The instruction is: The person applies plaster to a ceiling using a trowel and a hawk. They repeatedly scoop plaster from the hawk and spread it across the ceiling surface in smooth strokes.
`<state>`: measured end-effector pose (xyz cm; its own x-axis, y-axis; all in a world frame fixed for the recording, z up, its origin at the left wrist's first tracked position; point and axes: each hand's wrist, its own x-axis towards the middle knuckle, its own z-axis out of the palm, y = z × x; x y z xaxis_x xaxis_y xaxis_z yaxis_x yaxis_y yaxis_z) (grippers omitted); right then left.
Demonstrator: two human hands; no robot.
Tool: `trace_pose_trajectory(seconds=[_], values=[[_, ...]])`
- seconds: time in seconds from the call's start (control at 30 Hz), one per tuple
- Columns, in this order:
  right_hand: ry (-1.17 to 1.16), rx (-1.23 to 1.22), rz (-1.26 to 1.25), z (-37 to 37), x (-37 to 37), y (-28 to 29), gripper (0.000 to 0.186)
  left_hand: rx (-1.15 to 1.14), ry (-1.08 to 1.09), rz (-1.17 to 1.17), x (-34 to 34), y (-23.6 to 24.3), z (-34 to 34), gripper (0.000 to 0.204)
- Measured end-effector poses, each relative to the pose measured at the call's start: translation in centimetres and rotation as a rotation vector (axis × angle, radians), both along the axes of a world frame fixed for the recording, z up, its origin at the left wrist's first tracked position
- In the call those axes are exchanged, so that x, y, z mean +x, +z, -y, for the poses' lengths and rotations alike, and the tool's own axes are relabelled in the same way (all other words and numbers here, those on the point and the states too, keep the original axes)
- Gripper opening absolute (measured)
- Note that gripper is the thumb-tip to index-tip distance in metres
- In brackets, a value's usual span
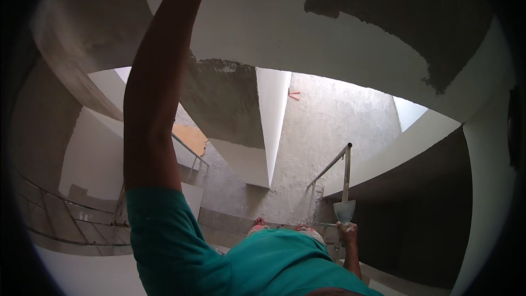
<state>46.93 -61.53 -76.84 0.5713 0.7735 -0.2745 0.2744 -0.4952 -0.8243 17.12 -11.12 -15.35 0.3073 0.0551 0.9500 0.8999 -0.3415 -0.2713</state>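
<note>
My left arm [159,93], in a green sleeve, reaches up past the top edge. Its hand is out of view, so what it holds or touches is hidden. Low on the right, my right hand [348,233] is closed around the handle of what looks like a wide putty knife [344,211]. The pale, flared blade points up from my fist. Above me spreads a white-coated surface [263,27] with a dark grey bare patch [400,11], ragged along its edge.
A metal pipe railing [347,172] rises just beyond the putty knife. Thin metal bars [66,214] run along the left. A rough pale wall [334,115] stands ahead, beside a grey-and-white slanting beam [230,109]. My feet [258,222] show past my green shirt.
</note>
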Motion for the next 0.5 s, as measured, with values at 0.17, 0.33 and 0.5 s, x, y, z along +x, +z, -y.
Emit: trace_pose_trajectory(seconds=[0.17, 0.33, 0.5], values=[[-0.002, -0.07, -0.027, -0.1, -0.2, 1.2, 0.027, -0.026, -0.033, -0.073, -0.6, -2.5, 0.0, 0.071], [-0.033, -0.116, -0.029, 1.7, 1.3, -1.5, 0.026, -0.024, 0.087, -0.159, 1.2, -14.3, 1.1, 0.081], [0.002, -0.04, 0.011, 0.2, 1.6, -0.8, 0.028, -0.352, 0.038, -0.132, -0.2, -30.1, 1.9, 0.101]])
